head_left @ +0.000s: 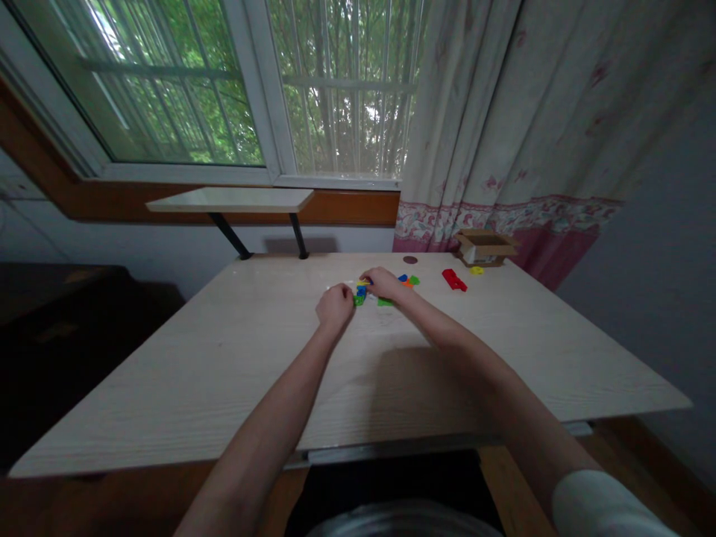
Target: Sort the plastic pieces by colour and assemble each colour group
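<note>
- Blue plastic piece [361, 290] is sitting between the two hands, around the middle of the far half of the surface [268, 358]; green piece [359, 301] is lying right by it, on the near side.
- Yellow piece [363, 283] is showing just beyond the blue one, close to the right fingertips.
- Left hand [335, 304] is resting at the left of this cluster, fingers curled mostly closed, fingertips reaching the green piece's edge; can't tell if it is gripping anything.
- Right hand [381, 282] is hanging over the cluster's right side, fingers bent down by the yellow piece; fingertips too small to read, can't tell its hold.
- Flat green piece [385, 302] is lying just under the right wrist.
- Blue, orange and green bits [409, 281] are grouping beyond the right forearm.
- Red pieces [454, 280] are lying farther right, well apart from the hands.
- Yellow ring-like piece [476, 271] is lying in front of an open cardboard box [485, 257].
- Dark round disc [410, 259] is lying near the far edge.
- Raised shelf [230, 199] is standing far left, below the window [347, 97]; patterned curtain [537, 112] is hanging behind the box.
</note>
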`<action>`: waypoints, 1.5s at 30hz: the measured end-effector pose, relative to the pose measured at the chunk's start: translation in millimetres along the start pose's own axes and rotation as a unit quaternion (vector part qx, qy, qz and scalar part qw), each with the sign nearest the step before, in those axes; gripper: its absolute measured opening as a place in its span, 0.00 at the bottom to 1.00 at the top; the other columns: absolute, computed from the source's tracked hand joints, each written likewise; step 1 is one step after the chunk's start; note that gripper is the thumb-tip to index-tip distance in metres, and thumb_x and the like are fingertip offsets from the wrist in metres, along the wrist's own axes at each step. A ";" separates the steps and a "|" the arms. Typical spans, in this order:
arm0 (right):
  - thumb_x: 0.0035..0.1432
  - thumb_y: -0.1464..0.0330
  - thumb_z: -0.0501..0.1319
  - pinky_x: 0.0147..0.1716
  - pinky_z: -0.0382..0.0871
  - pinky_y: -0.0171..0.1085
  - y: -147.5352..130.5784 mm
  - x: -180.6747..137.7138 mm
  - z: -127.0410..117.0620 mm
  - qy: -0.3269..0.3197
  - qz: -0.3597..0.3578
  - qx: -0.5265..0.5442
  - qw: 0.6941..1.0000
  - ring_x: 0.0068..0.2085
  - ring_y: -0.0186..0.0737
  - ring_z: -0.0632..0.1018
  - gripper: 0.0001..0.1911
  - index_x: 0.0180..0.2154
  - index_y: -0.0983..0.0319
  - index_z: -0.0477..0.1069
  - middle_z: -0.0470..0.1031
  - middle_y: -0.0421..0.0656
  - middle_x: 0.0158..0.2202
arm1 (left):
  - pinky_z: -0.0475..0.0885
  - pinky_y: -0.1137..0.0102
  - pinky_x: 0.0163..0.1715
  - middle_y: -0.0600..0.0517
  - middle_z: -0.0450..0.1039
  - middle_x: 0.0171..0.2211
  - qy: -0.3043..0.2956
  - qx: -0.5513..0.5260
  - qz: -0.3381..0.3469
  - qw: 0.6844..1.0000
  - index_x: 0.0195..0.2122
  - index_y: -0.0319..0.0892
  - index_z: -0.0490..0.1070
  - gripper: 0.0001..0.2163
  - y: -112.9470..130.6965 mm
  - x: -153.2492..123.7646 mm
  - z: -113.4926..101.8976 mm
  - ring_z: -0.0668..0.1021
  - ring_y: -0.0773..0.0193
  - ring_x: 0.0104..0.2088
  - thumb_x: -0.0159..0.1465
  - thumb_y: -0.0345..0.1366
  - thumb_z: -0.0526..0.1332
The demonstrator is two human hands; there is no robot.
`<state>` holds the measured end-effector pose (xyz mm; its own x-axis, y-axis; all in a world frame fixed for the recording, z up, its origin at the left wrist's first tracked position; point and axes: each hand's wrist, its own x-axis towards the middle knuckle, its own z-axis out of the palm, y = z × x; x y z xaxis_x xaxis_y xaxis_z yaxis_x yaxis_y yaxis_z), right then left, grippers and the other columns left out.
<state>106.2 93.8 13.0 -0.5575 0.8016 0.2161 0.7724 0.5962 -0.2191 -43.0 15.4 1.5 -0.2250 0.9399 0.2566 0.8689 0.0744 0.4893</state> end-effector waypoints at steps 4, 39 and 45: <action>0.53 0.71 0.60 0.45 0.66 0.35 -0.7 -3.0 0.2 0.011 0.017 0.006 1.000 0.45 0.42 0.76 0.16 0.45 0.62 0.73 0.77 0.47 0.44 | 0.63 0.68 0.28 0.43 0.77 0.36 -0.014 0.008 0.019 1.000 0.36 0.45 0.75 0.12 0.5 -0.7 1.2 0.76 0.54 0.36 0.60 0.39 0.52; 0.53 0.63 0.63 0.44 0.70 0.44 -0.4 -130.8 -14.9 0.347 -0.009 0.190 0.918 0.44 0.44 0.76 0.17 0.47 0.57 0.72 0.76 0.47 0.45 | 0.68 0.69 0.32 0.49 0.75 0.28 -0.107 -0.521 0.126 0.838 0.32 0.38 0.77 0.13 40.5 -23.7 14.8 0.73 0.66 0.28 0.45 0.37 0.69; 0.51 0.63 0.64 0.41 0.71 0.42 -1.2 -129.6 -11.2 0.318 0.052 0.275 0.906 0.42 0.42 0.76 0.19 0.46 0.59 0.73 0.76 0.48 0.45 | 0.62 0.74 0.24 0.50 0.74 0.28 -0.108 -0.513 0.131 0.841 0.35 0.38 0.77 0.14 39.7 -23.0 11.1 0.69 0.70 0.24 0.45 0.34 0.68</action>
<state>181.0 -11.3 -4.1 -0.0673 0.7711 0.6331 0.4452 0.5911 -0.6726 1.6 0.3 5.8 0.0964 0.9257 0.3656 0.0123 -0.3684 0.9296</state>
